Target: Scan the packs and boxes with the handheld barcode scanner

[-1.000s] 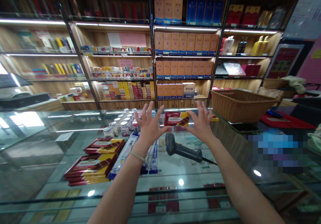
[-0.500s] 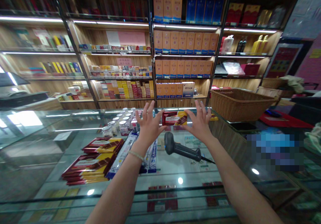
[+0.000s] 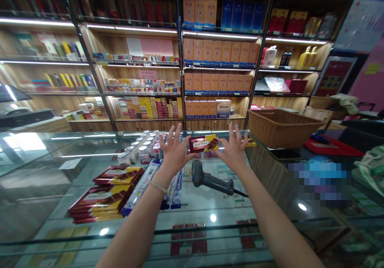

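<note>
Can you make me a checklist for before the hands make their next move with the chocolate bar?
1. Left hand at the chocolate bar's left end: ok, seems to pinch it.
2. Right hand at its right end: ok, seems to pinch it.
3. Printed front showing: ok, it faces the camera.
4. Back of the wrapper undamaged: cannot tell, hidden.
5. Barcode scanner in a hand: not ok, it lies on the glass counter.

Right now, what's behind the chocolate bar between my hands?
Just over the top of the chocolate bar, the far part of the glass counter shows, then wooden cabinet fronts. Whatever is directly behind the bar is covered, so I can't tell.
</note>
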Available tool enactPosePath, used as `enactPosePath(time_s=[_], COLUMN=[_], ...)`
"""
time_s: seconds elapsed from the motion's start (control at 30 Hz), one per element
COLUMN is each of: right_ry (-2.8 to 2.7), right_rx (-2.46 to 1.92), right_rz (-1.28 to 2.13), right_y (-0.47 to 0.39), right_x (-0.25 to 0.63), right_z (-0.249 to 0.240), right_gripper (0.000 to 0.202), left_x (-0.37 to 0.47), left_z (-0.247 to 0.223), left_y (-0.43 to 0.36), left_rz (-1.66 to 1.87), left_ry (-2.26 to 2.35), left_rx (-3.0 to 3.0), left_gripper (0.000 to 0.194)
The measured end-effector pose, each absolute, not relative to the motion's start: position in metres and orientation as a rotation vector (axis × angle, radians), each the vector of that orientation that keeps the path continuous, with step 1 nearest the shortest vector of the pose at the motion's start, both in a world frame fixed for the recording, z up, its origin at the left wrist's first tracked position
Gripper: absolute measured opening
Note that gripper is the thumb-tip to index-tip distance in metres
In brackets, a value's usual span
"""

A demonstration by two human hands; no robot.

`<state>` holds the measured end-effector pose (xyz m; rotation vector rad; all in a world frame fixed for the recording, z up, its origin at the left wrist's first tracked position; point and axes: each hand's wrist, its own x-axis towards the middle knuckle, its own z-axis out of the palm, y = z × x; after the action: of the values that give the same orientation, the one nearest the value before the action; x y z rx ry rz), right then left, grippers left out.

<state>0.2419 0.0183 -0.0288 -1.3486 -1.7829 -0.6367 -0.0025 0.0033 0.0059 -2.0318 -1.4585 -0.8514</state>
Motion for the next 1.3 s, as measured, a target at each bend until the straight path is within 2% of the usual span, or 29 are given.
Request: enactPosePath(time_s=[0.17,0.6,1.07,1.3], right_ry=[-1.774,-1.874,-1.855,-1.778], right_rx=[-1.354,-1.356,-1.465,-1.516], right_rz=[-0.62,-0.623,-0.652,-0.719], right_y=[0.02,0.023,0.009,0.018], right_x=[0.242,0.273,0.347,0.381], right_z=[-0.029,-0.003,-0.011,-0.017], right_gripper=[0.033,0.036,0.036,0.038], left_x=[0.002,0.025,0.099,0.137], left_z=[0.014,0.044,0.043,0.03], left_y=[0.004,0.008,0.023,0.043], left_rz=[-0.82,-0.787,-0.746,-0.794], left_ry=[-1.475,-1.416,-1.341,-1.359], left_rx=[-2.042,-2.071,-2.234,-2.252], left_gripper=[0.066,0.054,0.048,0.054])
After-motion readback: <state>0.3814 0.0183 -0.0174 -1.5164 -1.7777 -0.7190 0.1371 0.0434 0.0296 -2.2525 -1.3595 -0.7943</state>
